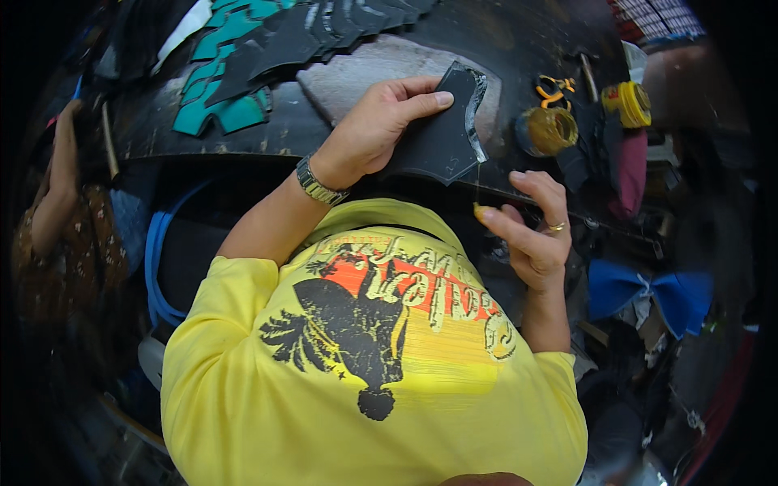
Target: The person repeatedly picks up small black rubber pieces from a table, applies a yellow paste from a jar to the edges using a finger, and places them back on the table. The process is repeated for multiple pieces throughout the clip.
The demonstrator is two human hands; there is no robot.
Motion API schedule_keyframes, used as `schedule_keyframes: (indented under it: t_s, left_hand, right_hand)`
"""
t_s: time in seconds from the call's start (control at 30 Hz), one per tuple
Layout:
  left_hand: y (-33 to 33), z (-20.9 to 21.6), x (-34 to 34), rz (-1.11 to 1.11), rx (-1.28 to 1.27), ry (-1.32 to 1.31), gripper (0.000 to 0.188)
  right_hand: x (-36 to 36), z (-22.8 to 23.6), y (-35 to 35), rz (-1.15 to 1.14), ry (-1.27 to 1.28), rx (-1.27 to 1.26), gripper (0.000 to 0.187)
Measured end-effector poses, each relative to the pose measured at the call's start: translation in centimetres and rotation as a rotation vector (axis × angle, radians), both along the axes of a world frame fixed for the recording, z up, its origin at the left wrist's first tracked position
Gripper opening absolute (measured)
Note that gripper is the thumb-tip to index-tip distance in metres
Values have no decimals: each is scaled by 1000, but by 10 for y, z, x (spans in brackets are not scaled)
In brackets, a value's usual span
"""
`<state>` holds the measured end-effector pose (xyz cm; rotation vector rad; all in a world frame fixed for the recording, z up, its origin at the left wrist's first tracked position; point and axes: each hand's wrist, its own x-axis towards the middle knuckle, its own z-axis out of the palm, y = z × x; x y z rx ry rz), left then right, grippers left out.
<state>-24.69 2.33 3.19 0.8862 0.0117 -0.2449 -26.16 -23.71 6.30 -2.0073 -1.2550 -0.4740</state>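
My left hand (381, 121) grips a flat black leather-like piece (438, 134) at its upper left, thumb on top and the other fingers mostly underneath. Wet, shiny glue (472, 121) coats the curved right edge of that piece. Below its lower right corner is my right hand (535, 231), fingers apart and holding nothing. A yellowish blob of glue sits on one of its fingertips, and a thin strand runs from it up to the piece. An open jar of amber glue (551, 131) stands on the bench beyond my right hand.
Overlapping black cut pieces (324, 36) and teal ones (220, 115) lie at the far left. A pale slab (365, 77) rests on the dark bench. Orange-handled pliers (555, 91), a hammer (589, 78) and a yellow tub (628, 105) are right. Another person's arm (61, 174) shows left.
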Motion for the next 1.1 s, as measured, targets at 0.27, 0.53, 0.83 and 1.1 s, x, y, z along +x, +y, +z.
schedule_keyframes:
  t_s: [0.27, 0.53, 0.83, 1.1]
  left_hand:
    - [107, 1, -34, 651, 631, -178, 35]
    - [178, -4, -38, 735, 763, -170, 37]
    - [184, 2, 19, 816, 1332, -300, 39]
    - [99, -6, -13, 853, 1343, -708, 26]
  right_hand:
    - [13, -21, 24, -14, 154, 119, 38]
    - [49, -75, 69, 9, 678, 390, 56]
    - [48, -88, 75, -129, 483, 275, 55]
    - [49, -83, 80, -135, 397, 253, 54]
